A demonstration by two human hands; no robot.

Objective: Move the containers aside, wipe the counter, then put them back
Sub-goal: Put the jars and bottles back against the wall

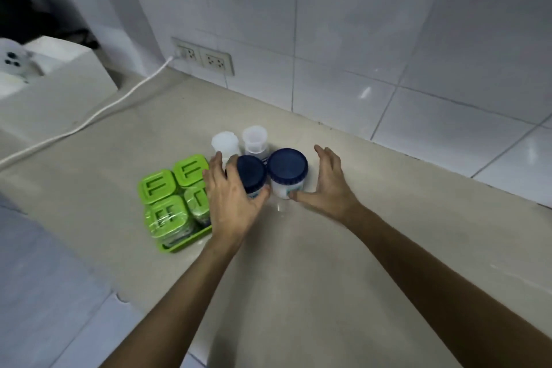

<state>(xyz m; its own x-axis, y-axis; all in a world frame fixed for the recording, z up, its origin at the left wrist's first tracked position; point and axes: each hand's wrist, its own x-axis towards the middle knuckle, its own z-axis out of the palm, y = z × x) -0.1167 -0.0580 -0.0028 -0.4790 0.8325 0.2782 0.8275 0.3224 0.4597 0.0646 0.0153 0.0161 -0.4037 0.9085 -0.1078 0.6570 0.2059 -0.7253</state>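
Two jars with dark blue lids stand side by side on the beige counter [298,263]. My left hand [231,200] is wrapped around the left blue-lidded jar [250,173]. My right hand [328,185] is spread open beside the right blue-lidded jar [287,166], its thumb touching the jar's lower side. Behind them stand two white-capped containers, one on the left [224,143] and one on the right [254,139]. A green tray [185,243] with several green-lidded containers [156,187] sits just left of my left hand.
A white tiled wall [388,39] runs along the counter's far edge, with a double socket [206,57] and a white cable [89,119] trailing left across the counter. A white appliance [53,75] stands at the far left. The counter's front edge drops off at the lower left.
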